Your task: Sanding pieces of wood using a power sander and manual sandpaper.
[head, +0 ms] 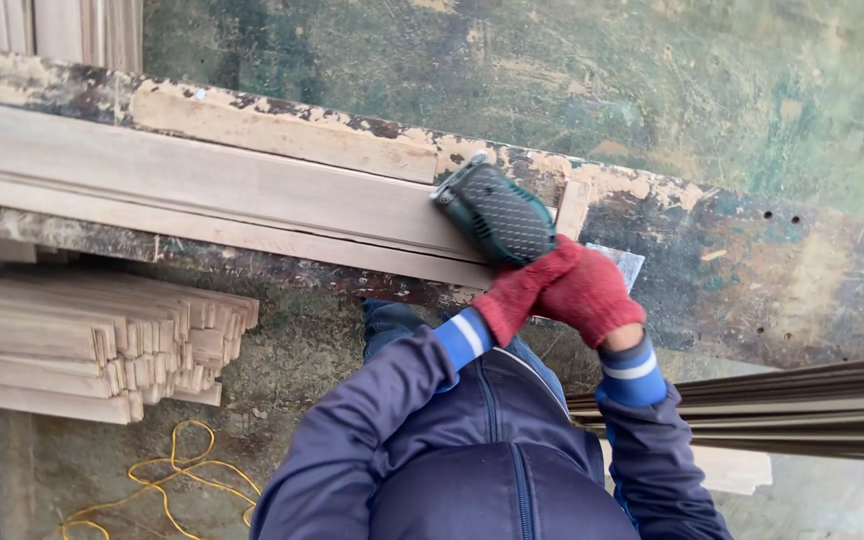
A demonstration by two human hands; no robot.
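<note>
Two red-gloved hands meet on one tool: the left hand (512, 297) and the right hand (592, 295) press together at the back of a green power sander (494, 212), fingers curled shut around its rear grip. The gloves hide how the individual fingers lie. Dark blue jacket sleeves (372, 420) with blue-and-white cuffs lead up to the gloves.

The sander sits flat on the near end of a long pale wooden board (202, 190), which lies lengthwise on a worn, paint-chipped workbench (752, 270). To sand well here, the pad should probably stay level on the board, with even pressure from both hands and strokes along the grain. Tipping near the board's end would likely round the edge.

Below the bench, a stack of wood strips (102, 340) lies to one side and thin sheets (802, 400) to the other. Yellow cord (152, 480) trails on the floor.
</note>
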